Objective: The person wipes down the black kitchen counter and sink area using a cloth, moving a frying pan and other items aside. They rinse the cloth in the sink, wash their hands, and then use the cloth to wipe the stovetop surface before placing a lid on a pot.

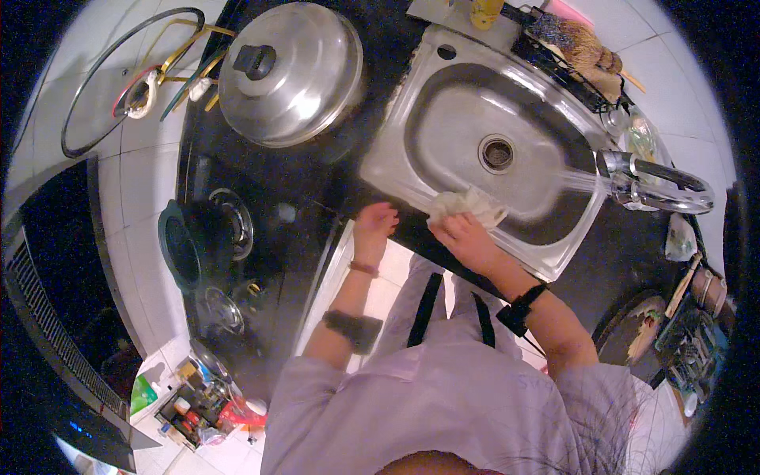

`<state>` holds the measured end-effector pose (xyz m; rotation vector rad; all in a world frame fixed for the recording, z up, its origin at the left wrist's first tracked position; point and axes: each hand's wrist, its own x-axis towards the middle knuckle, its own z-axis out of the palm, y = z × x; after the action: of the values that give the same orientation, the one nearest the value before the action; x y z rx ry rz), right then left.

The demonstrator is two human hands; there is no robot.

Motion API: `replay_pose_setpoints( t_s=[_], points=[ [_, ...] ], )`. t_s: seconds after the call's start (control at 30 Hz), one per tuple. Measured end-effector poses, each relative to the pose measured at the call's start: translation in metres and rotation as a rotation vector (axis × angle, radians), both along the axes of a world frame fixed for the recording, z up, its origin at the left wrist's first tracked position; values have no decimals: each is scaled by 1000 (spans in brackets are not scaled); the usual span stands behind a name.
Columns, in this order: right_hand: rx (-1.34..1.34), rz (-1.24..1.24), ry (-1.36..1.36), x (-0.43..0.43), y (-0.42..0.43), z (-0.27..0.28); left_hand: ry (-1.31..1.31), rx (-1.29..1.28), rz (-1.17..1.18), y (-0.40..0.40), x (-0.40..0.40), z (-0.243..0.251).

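My right hand (460, 234) grips a pale, crumpled cloth (466, 205) at the near rim of a stainless steel sink (395, 160). Part of the cloth hangs over the basin's edge. My left hand (377, 218) is by the front edge of the dark countertop (332, 172), left of the sink's near corner, with loosely curled fingers and no object seen in it. From the chrome faucet (665, 184) on the right, water streams into the basin toward the round drain (497, 153).
A large domed steel lid (297, 74) with a black knob lies left of the sink. Beyond my left hand are gas burners (231, 224) and a dark green round piece (181, 246). A wire rack (576, 59) with brushes lines the back; a cutting board (632, 326) stands at right.
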<state>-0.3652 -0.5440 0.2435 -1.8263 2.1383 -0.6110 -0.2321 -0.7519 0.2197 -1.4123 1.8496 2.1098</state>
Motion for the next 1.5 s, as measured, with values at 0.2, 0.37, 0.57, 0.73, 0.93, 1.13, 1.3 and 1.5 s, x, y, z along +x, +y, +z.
replay_pose_setpoints(
  t_s=[0.2, 0.37, 0.57, 0.73, 0.93, 1.13, 1.3, 1.5],
  points=[
    [2, 190, 189, 0, -44, -26, 36, 52, 46, 4, 10, -2],
    [192, -147, -36, -2, -58, -31, 48, 63, 64, 9, 4, 1],
    [-204, -1115, -265, -79, 0, -60, 32, 17, -5, 5, 11, -12],
    [-223, -1365, -581, -102, 72, -64, -115, -400, -204, 14, 10, -20],
    [-600, -1589, -1215, -90, 75, -32, -82, -172, -224, 35, 1, -22],
    [-616, -1439, -1186, -97, 74, -22, 83, 278, -312, 81, -110, 11],
    [-786, -1563, -1295, -81, 70, 6, -274, 710, -94, 134, -209, 10],
    [-303, -1223, -437, -45, 46, 11, 28, 754, -58, 173, -226, -25]
  ],
)
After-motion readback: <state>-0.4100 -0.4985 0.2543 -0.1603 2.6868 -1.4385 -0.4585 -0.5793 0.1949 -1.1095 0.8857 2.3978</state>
